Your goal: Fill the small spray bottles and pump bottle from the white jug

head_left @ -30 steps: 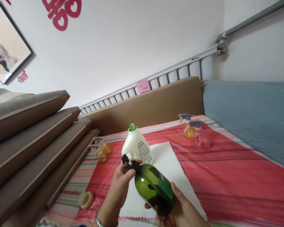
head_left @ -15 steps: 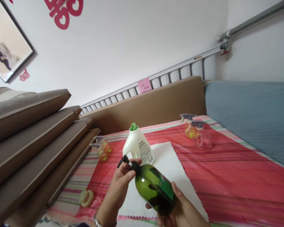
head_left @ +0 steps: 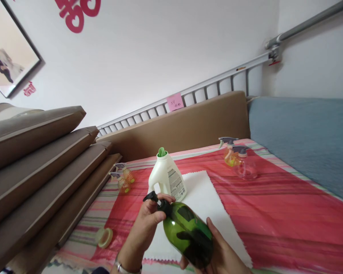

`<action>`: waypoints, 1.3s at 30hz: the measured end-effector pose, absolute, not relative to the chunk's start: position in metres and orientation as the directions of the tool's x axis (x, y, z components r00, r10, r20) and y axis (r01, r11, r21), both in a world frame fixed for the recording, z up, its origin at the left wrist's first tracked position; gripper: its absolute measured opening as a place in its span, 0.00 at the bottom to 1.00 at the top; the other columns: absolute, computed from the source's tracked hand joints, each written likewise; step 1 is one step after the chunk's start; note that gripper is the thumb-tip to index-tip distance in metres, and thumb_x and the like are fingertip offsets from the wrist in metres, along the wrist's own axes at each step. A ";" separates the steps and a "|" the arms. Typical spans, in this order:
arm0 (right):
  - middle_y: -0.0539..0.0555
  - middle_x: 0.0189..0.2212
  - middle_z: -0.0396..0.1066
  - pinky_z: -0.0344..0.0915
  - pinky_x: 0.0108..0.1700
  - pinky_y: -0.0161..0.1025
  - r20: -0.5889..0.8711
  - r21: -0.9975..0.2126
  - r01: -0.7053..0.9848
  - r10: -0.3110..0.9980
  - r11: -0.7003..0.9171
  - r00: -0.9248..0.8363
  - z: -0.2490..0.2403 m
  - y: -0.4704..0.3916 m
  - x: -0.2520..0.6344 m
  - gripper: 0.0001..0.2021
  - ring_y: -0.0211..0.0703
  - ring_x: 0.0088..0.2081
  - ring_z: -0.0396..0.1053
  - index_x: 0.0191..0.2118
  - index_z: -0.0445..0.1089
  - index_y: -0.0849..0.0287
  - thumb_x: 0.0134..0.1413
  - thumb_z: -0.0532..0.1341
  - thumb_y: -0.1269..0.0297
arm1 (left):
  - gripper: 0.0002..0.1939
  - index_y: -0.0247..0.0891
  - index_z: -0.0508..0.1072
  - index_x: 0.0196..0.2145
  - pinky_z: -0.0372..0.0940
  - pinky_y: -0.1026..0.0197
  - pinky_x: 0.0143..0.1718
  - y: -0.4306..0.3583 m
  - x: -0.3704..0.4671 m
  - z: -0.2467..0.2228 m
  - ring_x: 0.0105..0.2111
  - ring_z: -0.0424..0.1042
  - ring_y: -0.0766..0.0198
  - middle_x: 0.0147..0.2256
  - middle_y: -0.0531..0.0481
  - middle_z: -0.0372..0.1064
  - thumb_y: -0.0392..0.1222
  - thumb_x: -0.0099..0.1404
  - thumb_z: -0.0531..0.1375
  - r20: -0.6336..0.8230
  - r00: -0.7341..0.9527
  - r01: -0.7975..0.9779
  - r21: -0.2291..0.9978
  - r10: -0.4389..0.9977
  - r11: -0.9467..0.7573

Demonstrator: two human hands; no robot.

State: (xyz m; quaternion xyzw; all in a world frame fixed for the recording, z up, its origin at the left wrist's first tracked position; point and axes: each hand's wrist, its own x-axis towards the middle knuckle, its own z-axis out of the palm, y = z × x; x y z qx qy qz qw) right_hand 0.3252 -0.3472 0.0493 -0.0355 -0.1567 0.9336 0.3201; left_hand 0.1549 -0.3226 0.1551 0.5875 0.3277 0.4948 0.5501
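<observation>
A green see-through pump bottle (head_left: 187,232) is held tilted over the white cloth, its black pump top pointing up and left. My left hand (head_left: 147,224) has thumb and fingers closed round the black collar of the pump. Around the bottle's base, at the lower right, wraps my right hand (head_left: 221,253). Just behind the pump stands a white jug (head_left: 167,177), upright, with a green spout in its open neck and a printed label on its side. The white cloth (head_left: 208,201) lies under the jug and below the bottle.
Two spray bottles (head_left: 244,165) stand at the right back, and two more (head_left: 124,182) at the left. A round pale lid (head_left: 105,238) lies at the left front. Brown cushions (head_left: 45,163) are stacked at left; a blue cushioned surface (head_left: 303,133) borders the right.
The green bottle has turned about its long axis, so its green label has mostly gone out of sight. Both hands still hold it and have sunk slightly.
</observation>
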 end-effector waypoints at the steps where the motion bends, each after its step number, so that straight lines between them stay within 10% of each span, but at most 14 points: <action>1: 0.71 0.30 0.76 0.65 0.21 0.27 0.037 -0.310 -0.578 0.598 -0.755 -0.800 0.050 -0.347 0.325 0.41 0.38 0.20 0.73 0.46 0.68 0.75 0.53 0.40 0.36 | 0.20 0.35 0.75 0.37 0.58 0.56 0.45 -0.324 0.155 0.157 0.44 0.64 0.50 0.42 0.42 0.69 0.50 0.49 0.66 0.211 0.322 -0.168 0.972 0.923 -0.164; 7: 0.70 0.33 0.75 0.65 0.23 0.29 0.102 -0.347 -0.635 0.646 -0.690 -0.757 0.053 -0.347 0.325 0.41 0.40 0.24 0.75 0.48 0.68 0.70 0.53 0.38 0.36 | 0.27 0.39 0.72 0.43 0.59 0.53 0.46 -0.320 0.155 0.155 0.48 0.63 0.47 0.48 0.41 0.67 0.52 0.46 0.68 0.248 0.218 -0.195 0.959 0.944 -0.206; 13: 0.72 0.36 0.74 0.65 0.22 0.29 0.125 -0.377 -0.649 0.658 -0.661 -0.743 0.051 -0.344 0.330 0.42 0.40 0.24 0.74 0.47 0.68 0.71 0.53 0.37 0.36 | 0.07 0.36 0.74 0.26 0.57 0.57 0.45 -0.313 0.153 0.147 0.41 0.67 0.56 0.37 0.46 0.71 0.41 0.51 0.66 0.241 0.159 -0.150 0.964 0.957 -0.218; 17: 0.72 0.36 0.74 0.66 0.22 0.30 0.124 -0.392 -0.685 0.702 -0.614 -0.701 0.055 -0.345 0.331 0.41 0.40 0.25 0.74 0.50 0.66 0.72 0.54 0.39 0.37 | 0.18 0.39 0.73 0.41 0.56 0.54 0.49 -0.318 0.157 0.154 0.46 0.66 0.52 0.43 0.43 0.70 0.44 0.52 0.66 0.236 0.228 -0.182 0.963 0.945 -0.197; 39: 0.66 0.36 0.76 0.66 0.25 0.31 0.120 -0.479 -0.640 0.677 -0.601 -0.726 0.044 -0.346 0.331 0.36 0.43 0.26 0.75 0.53 0.64 0.63 0.50 0.50 0.37 | 0.19 0.36 0.75 0.36 0.57 0.61 0.40 -0.323 0.155 0.159 0.39 0.64 0.57 0.35 0.47 0.69 0.50 0.48 0.67 0.275 0.190 0.026 0.958 0.942 -0.285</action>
